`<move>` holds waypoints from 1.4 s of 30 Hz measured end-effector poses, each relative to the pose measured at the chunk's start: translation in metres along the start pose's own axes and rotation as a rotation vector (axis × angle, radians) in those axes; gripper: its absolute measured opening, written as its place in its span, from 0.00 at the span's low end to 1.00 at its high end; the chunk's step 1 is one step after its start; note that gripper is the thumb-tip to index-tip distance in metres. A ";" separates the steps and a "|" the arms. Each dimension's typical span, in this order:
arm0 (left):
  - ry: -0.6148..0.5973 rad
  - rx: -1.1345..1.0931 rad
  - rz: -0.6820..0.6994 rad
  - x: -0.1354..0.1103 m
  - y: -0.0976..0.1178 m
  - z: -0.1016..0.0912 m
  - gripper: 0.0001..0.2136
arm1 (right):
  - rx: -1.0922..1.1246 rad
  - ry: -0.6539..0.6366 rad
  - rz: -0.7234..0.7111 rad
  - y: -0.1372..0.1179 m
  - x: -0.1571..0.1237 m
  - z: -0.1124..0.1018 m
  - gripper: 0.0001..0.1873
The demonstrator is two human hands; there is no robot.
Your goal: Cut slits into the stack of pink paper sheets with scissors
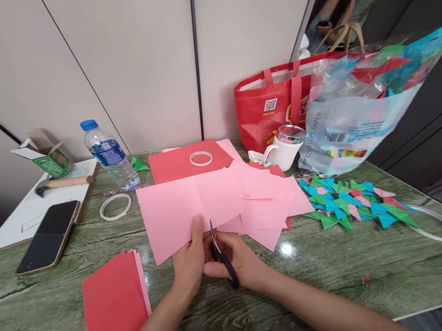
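Between my thumb and fingers, my left hand point(190, 259) grips a pink sheet of paper point(170, 210) that has a crease down its middle. My right hand point(237, 258) is closed round the black handles of a pair of scissors point(229, 267). The blades point upward at the sheet's lower edge, close to my left thumb; whether they are cutting into it I cannot tell. Behind and to the right of this sheet lie several loose pink pieces point(266, 203), on top of red paper point(183, 159). A stack of red and pink paper point(111, 305) rests at the front left.
At left are a phone point(49, 237), a hammer-like tool point(64, 182), a small box point(51, 155), a water bottle point(109, 155) and a tape roll point(115, 206). To the right stand a white mug point(284, 149), red bag point(256, 109) and plastic bag point(341, 122), behind folded paper pieces point(348, 203).
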State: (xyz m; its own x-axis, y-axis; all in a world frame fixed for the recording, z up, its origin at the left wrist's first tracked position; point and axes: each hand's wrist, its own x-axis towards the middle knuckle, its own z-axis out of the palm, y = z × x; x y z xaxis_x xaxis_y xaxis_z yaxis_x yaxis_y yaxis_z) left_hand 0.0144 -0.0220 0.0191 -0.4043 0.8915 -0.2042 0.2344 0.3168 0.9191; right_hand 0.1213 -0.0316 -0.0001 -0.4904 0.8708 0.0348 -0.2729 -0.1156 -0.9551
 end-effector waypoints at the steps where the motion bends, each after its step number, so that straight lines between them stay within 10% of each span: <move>1: 0.007 -0.002 0.003 0.000 0.000 0.000 0.23 | -0.004 -0.001 0.003 0.000 0.000 0.000 0.21; 42: 0.026 -0.073 -0.009 -0.002 0.001 0.001 0.19 | -0.131 0.096 -0.011 0.010 -0.002 -0.002 0.23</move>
State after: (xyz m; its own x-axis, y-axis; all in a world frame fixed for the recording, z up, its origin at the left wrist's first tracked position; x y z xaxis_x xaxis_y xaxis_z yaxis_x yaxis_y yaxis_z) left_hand 0.0164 -0.0234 0.0204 -0.4292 0.8798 -0.2046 0.1655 0.2993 0.9397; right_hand 0.1207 -0.0336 -0.0106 -0.4049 0.9140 0.0235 -0.1649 -0.0477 -0.9852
